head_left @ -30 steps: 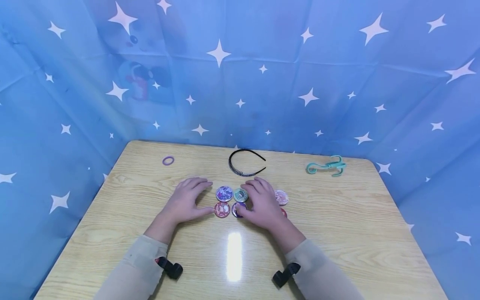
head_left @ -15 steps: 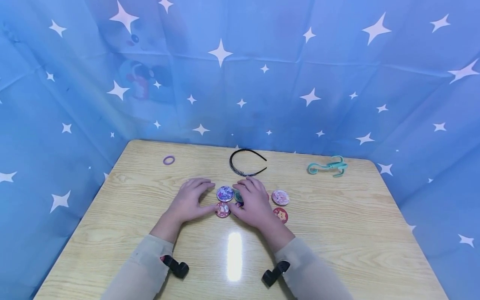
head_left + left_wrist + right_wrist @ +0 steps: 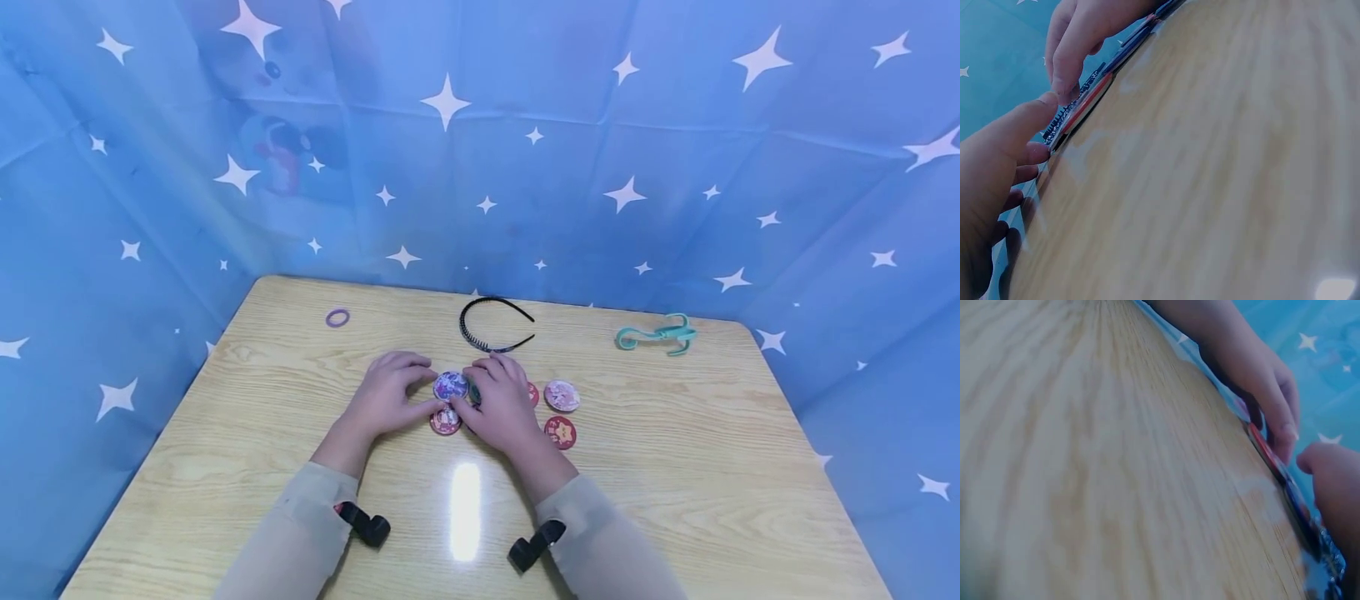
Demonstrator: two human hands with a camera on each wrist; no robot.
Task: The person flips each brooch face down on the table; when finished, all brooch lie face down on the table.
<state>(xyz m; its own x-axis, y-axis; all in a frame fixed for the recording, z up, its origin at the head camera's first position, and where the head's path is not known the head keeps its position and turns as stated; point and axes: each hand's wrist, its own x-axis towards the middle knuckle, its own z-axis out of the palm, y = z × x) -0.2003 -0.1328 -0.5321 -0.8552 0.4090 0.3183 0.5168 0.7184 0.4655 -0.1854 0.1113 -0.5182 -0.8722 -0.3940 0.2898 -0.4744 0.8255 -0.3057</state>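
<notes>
In the head view, round badges lie on the table between and beside my hands. My left hand [image 3: 390, 393] has its index fingertip and thumb at the left side of a purple-blue badge [image 3: 450, 385]. From the other side, my right hand [image 3: 502, 408] reaches over a teal badge [image 3: 474, 392] and covers most of it; its thumb tip comes close to the left thumb. Below the purple-blue one lies a red badge [image 3: 446, 422], partly under the thumbs. In the left wrist view the badges [image 3: 1088, 100] appear edge-on, flat on the wood. Neither hand visibly lifts a badge.
Right of my right hand lie a pink badge [image 3: 562, 396], a red badge with a star [image 3: 560, 432] and a partly hidden red badge [image 3: 533, 393]. Farther back are a black toothed headband [image 3: 471, 337], a purple ring [image 3: 337, 317] and a teal curled plastic clip [image 3: 660, 333].
My right hand has moved left across the teal and dark badges, uncovering red badges on its right. My left hand has shifted slightly right, its thumb nearing the right thumb.
</notes>
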